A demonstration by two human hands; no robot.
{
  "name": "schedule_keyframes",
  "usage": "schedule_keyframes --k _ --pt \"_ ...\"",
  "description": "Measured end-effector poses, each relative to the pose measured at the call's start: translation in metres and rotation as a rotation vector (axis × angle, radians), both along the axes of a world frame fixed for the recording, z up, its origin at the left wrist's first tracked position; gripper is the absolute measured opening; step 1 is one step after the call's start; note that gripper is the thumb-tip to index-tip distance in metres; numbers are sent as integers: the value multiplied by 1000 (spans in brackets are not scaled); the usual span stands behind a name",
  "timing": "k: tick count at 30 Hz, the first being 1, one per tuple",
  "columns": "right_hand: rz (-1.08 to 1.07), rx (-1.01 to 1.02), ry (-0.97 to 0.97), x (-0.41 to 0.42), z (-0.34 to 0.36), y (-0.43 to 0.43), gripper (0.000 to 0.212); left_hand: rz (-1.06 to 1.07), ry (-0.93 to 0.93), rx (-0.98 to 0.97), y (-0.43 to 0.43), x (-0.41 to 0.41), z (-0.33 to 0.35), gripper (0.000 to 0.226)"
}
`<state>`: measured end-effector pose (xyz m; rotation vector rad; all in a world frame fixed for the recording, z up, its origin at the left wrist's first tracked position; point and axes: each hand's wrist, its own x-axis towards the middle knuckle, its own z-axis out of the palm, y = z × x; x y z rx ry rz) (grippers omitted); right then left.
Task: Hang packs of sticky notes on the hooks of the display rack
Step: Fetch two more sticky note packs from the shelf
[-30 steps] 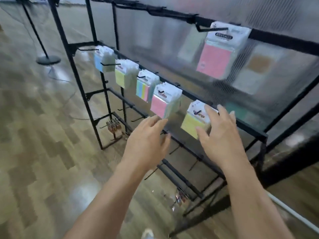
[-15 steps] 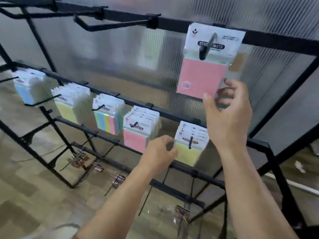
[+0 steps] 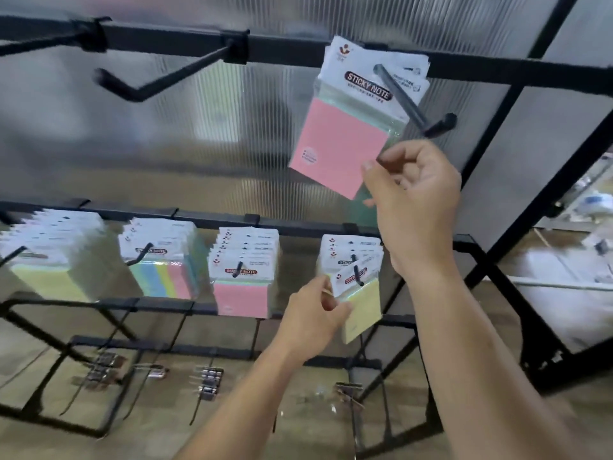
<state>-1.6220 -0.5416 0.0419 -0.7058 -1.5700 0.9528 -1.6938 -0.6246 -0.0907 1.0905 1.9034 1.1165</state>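
My right hand (image 3: 414,200) pinches the pink pack (image 3: 338,141) hanging above it. My left hand (image 3: 311,320) holds the yellow pack (image 3: 363,307).

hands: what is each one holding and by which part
Right hand: pink sticky note pack, lower corner. Left hand: yellow sticky note pack, left edge.

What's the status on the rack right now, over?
Left hand grips tilted yellow pack at lower hook. Right hand pinches bottom corner of pink pack, hung on top hook. Nothing blocking either hook.
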Motion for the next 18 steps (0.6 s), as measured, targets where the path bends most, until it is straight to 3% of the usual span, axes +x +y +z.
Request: schedule_keyframes --k 5,8,12,18 --pt "110 -84 68 -2 11 -15 11 -99 -10 -38 -16 -6 -6 30" --pt "139 -57 77 5 12 -24 10 -146 -30 5 -23 -7 -8 51" --pt "165 -66 129 18 10 -44 16 -230 -114 47 -36 -9 0 19" --pt "158 -9 220 33 13 -84 14 -318 -139 224 -52 -11 22 15"
